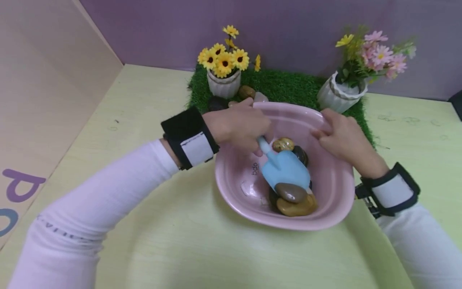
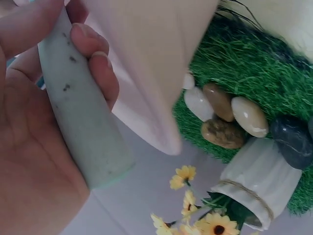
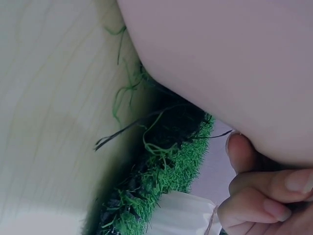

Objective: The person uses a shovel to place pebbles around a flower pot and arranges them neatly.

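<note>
A pink basin holds several smooth stones and a light blue toy shovel. My left hand grips the shovel's handle over the basin's far left rim. The blade lies low inside, with a grey-brown stone at its tip and a tan stone just below. A mottled yellow stone and a dark stone show behind the blade. With curled fingers, my right hand holds the basin's far right rim. Whether the basin's base touches the table cannot be told.
Behind the basin, a green turf mat bears a white pot of yellow flowers and another white pot of pink flowers. Several stones lie near the left pot. A purple wall backs the pale table.
</note>
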The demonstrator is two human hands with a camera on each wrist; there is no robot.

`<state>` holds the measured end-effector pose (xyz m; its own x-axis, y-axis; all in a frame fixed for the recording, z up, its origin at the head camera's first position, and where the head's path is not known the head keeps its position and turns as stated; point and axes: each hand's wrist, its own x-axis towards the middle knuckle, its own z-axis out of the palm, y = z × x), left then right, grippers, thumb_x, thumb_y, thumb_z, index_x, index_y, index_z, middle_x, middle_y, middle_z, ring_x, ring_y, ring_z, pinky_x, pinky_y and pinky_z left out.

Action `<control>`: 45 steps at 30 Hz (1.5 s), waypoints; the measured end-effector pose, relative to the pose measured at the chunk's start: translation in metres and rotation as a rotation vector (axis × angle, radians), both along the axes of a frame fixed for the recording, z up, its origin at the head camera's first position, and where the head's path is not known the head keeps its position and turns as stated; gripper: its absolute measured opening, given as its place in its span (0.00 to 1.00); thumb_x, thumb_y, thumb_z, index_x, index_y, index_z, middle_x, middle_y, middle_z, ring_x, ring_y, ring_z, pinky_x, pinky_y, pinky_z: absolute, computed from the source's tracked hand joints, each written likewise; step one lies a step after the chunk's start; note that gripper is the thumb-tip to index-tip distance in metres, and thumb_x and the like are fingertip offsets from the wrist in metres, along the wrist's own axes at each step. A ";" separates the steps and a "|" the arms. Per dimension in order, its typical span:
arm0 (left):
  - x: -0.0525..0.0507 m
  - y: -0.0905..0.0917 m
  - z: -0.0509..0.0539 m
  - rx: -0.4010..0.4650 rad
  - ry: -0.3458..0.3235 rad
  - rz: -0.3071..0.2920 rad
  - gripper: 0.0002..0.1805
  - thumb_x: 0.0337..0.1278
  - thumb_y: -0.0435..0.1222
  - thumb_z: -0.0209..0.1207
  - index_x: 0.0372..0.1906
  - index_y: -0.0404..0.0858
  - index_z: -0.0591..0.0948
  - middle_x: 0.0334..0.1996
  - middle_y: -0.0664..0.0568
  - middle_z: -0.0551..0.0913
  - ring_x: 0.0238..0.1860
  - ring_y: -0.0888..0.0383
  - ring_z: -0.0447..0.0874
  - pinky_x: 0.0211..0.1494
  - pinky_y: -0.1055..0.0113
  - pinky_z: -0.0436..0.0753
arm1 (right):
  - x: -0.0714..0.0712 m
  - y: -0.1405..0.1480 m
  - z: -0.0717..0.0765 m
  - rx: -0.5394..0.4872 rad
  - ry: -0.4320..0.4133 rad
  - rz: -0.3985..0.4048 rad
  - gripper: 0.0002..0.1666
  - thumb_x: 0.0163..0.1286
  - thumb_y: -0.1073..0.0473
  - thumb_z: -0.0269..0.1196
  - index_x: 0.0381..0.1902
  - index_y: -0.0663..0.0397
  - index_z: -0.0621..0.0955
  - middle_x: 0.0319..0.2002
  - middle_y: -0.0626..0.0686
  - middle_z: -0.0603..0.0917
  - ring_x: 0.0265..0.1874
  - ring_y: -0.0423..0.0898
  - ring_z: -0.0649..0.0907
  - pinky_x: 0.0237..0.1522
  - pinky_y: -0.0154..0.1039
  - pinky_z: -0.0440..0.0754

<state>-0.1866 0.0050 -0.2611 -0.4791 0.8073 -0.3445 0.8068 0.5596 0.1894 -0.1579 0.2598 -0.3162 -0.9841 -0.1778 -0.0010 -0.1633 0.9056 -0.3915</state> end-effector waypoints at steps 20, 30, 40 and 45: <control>0.020 0.016 -0.003 -0.027 -0.013 -0.069 0.11 0.57 0.48 0.66 0.44 0.53 0.86 0.39 0.64 0.87 0.44 0.62 0.80 0.66 0.55 0.61 | 0.001 0.000 0.000 -0.006 -0.014 -0.004 0.12 0.68 0.56 0.60 0.35 0.57 0.69 0.20 0.55 0.69 0.20 0.52 0.74 0.22 0.42 0.68; 0.022 0.008 -0.007 -0.026 -0.008 -0.106 0.08 0.62 0.40 0.63 0.45 0.51 0.84 0.39 0.61 0.85 0.44 0.58 0.80 0.65 0.54 0.62 | 0.000 -0.001 0.000 0.003 -0.002 -0.001 0.12 0.68 0.56 0.60 0.35 0.57 0.69 0.20 0.55 0.69 0.21 0.53 0.74 0.22 0.42 0.68; 0.019 -0.004 -0.023 -0.020 -0.024 -0.235 0.05 0.69 0.40 0.55 0.46 0.48 0.77 0.36 0.55 0.83 0.40 0.55 0.80 0.51 0.61 0.77 | 0.000 0.000 0.001 0.009 0.000 -0.001 0.12 0.68 0.57 0.60 0.34 0.57 0.70 0.20 0.55 0.70 0.21 0.53 0.74 0.22 0.42 0.68; 0.018 -0.009 -0.029 0.012 -0.092 -0.223 0.06 0.69 0.43 0.56 0.46 0.48 0.76 0.37 0.55 0.83 0.39 0.57 0.80 0.49 0.63 0.77 | 0.000 0.000 0.000 0.008 0.006 0.003 0.12 0.68 0.56 0.60 0.35 0.57 0.69 0.20 0.55 0.69 0.21 0.53 0.73 0.23 0.42 0.68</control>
